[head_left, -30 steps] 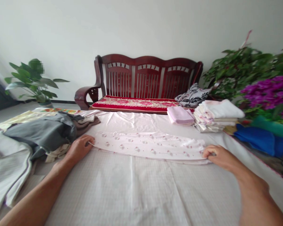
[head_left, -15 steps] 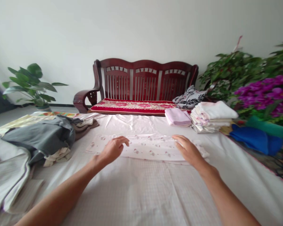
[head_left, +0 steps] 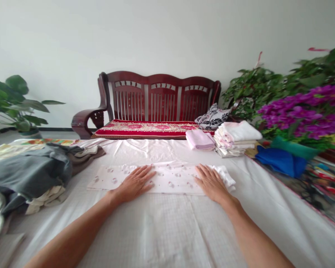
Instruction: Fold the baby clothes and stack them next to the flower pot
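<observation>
Across the white sheet (head_left: 167, 223) lies a long, flat folded garment (head_left: 173, 178), pale pink-white with a small printed pattern, probably trousers; its right end is gathered and ruffled. My left hand (head_left: 136, 182) rests flat on it left of the middle, palm down and fingers apart. Toward the ruffled end, my right hand (head_left: 210, 182) is also laid flat on the cloth with its fingers stretched out. Neither hand grips anything.
Loose grey clothes (head_left: 30, 167) are heaped on the left. At the back right are a folded pink cloth (head_left: 200, 140) and a stack of folded clothes (head_left: 237, 137). Beyond stands a dark red wooden bench (head_left: 159, 96); purple flowers (head_left: 304, 111) and blue fabric (head_left: 280, 160) are right.
Both hands, curved over the garment before, have come down and now lie spread flat on it. The whole view has shifted slightly to the right.
</observation>
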A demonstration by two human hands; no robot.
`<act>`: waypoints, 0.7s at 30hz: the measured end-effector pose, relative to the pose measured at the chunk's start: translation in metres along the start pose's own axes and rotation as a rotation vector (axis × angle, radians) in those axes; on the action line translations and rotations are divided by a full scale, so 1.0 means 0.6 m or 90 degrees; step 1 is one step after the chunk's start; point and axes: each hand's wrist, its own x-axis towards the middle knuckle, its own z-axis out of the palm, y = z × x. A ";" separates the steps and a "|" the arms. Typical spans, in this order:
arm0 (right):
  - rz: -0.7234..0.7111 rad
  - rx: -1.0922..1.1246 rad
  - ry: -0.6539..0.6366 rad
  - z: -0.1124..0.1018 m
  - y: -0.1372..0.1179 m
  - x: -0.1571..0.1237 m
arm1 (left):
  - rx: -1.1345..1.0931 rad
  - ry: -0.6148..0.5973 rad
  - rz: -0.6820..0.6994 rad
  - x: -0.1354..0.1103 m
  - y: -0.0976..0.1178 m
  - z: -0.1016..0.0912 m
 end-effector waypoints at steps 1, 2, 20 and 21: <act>0.024 -0.013 0.009 0.003 0.011 -0.001 | 0.010 -0.002 -0.009 -0.009 -0.007 -0.002; 0.044 -0.023 0.017 0.005 0.021 -0.002 | 0.019 -0.001 -0.019 -0.019 -0.014 -0.005; 0.165 -0.014 0.022 -0.008 0.051 -0.002 | 0.140 0.007 -0.373 -0.123 -0.116 -0.014; 0.169 -0.015 0.022 -0.009 0.051 -0.002 | 0.142 0.002 -0.395 -0.123 -0.115 -0.015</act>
